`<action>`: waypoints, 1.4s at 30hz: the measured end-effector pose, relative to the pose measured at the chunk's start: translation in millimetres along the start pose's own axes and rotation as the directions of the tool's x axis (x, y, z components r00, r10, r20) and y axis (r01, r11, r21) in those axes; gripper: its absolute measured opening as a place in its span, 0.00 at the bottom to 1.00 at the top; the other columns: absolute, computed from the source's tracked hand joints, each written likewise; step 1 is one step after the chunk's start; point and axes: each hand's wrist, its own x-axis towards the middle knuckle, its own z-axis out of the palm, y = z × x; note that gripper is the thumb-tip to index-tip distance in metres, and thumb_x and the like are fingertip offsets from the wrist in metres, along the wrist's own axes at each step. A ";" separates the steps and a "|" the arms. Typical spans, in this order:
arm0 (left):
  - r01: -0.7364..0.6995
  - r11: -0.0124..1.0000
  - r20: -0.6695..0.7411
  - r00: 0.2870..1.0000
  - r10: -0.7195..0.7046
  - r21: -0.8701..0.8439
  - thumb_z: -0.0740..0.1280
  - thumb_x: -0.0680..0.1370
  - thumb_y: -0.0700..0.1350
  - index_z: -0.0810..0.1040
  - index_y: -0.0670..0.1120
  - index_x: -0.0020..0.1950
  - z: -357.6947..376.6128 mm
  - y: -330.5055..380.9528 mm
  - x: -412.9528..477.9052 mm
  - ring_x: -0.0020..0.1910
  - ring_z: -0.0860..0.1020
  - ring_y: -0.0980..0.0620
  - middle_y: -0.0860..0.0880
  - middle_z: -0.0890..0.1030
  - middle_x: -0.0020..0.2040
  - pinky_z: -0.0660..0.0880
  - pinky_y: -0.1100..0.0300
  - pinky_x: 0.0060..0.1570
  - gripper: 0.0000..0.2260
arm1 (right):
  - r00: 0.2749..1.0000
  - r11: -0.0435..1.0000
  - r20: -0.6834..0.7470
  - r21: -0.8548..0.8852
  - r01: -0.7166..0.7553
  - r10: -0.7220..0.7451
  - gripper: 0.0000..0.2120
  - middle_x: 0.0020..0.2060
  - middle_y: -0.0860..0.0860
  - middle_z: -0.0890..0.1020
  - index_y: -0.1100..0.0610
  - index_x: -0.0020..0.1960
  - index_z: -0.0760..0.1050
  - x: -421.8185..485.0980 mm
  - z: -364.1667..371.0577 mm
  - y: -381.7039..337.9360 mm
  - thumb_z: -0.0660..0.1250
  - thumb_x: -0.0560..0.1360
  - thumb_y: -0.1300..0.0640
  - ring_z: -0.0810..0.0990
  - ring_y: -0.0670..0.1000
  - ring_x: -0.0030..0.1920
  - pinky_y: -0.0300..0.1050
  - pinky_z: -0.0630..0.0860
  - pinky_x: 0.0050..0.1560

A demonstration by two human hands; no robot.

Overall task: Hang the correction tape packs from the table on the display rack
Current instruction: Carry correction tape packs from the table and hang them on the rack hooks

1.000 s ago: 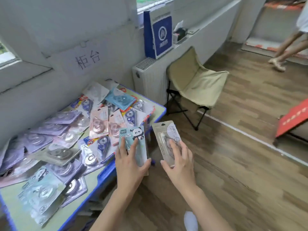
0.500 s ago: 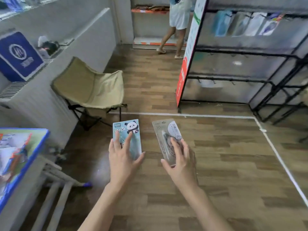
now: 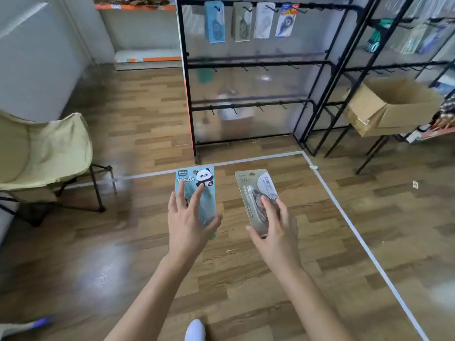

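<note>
Carry step, I reckon: L hand (image 3: 187, 225) pinches panda pack (image 3: 197, 180), fingers (image 3: 181, 193) spread; R hand (image 3: 277, 232) pinches beige pack (image 3: 251, 185) (both upright). Next: reach far display rack (image 3: 258, 63), thread free hooks (image 3: 234, 109).

The rack (image 3: 258, 63) is showing thin black metal, matt, with a cloudy plastic sheet (image 3: 246, 84) shining faintly behind its bars. In front of the rack, the floor (image 3: 246, 279) is gleaming as smooth, glossy wood planks. Left of it, the chair (image 3: 49, 148) is sagging in matt pale cloth on a dark metal frame. Right of it, the box (image 3: 398, 114) is looking like dull brown cardboard. Before the rack, the panda pack (image 3: 197, 183) and beige pack (image 3: 248, 185) are glinting: printed card under clear glossy plastic.
</note>
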 end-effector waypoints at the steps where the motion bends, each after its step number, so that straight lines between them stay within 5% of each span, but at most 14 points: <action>1: -0.019 1.000 0.006 1.000 0.019 0.000 0.77 0.67 0.52 0.69 0.50 0.72 9.9 7.5 10.2 0.73 0.57 0.36 0.41 0.56 0.77 0.57 0.44 0.70 0.35 | 1.000 1.000 -0.012 -0.001 -0.012 0.012 0.34 0.70 0.58 0.65 0.53 0.74 0.64 9.6 -3.3 9.0 0.73 0.71 0.51 0.63 0.59 0.68 0.54 0.62 0.67; 8: -0.101 0.993 0.007 0.995 0.102 -0.067 0.77 0.66 0.52 0.69 0.49 0.72 76.4 58.0 112.4 0.72 0.59 0.34 0.40 0.57 0.76 0.59 0.42 0.68 0.35 | 0.995 0.999 -0.086 0.009 -0.048 0.049 0.35 0.66 0.62 0.70 0.57 0.70 0.69 112.4 -11.2 62.0 0.77 0.67 0.54 0.69 0.64 0.65 0.59 0.67 0.63; 20: -0.203 0.979 -0.030 0.979 0.202 -0.027 0.77 0.67 0.49 0.68 0.49 0.72 150.1 137.3 330.7 0.71 0.58 0.34 0.39 0.56 0.76 0.59 0.42 0.68 0.35 | 0.988 0.999 -0.151 0.002 -0.035 0.035 0.34 0.72 0.58 0.64 0.52 0.74 0.63 345.7 -38.6 98.8 0.71 0.72 0.49 0.63 0.59 0.70 0.54 0.62 0.67; 28: -0.131 0.991 -0.120 0.984 0.128 -0.011 0.77 0.67 0.48 0.68 0.49 0.72 207.1 173.6 449.5 0.71 0.58 0.34 0.39 0.57 0.76 0.60 0.40 0.67 0.36 | 0.978 0.996 -0.193 0.028 0.090 -0.083 0.33 0.66 0.62 0.71 0.57 0.70 0.69 494.9 -35.9 149.7 0.74 0.68 0.50 0.71 0.65 0.63 0.60 0.70 0.60; 42: -0.018 0.999 -0.243 0.970 0.025 0.031 0.75 0.70 0.52 0.64 0.52 0.74 261.6 236.1 612.6 0.74 0.53 0.38 0.42 0.52 0.78 0.55 0.44 0.70 0.35 | 0.947 0.961 -0.198 0.063 0.269 -0.252 0.34 0.65 0.61 0.71 0.57 0.70 0.69 711.2 -56.5 189.5 0.76 0.68 0.52 0.70 0.63 0.64 0.59 0.69 0.63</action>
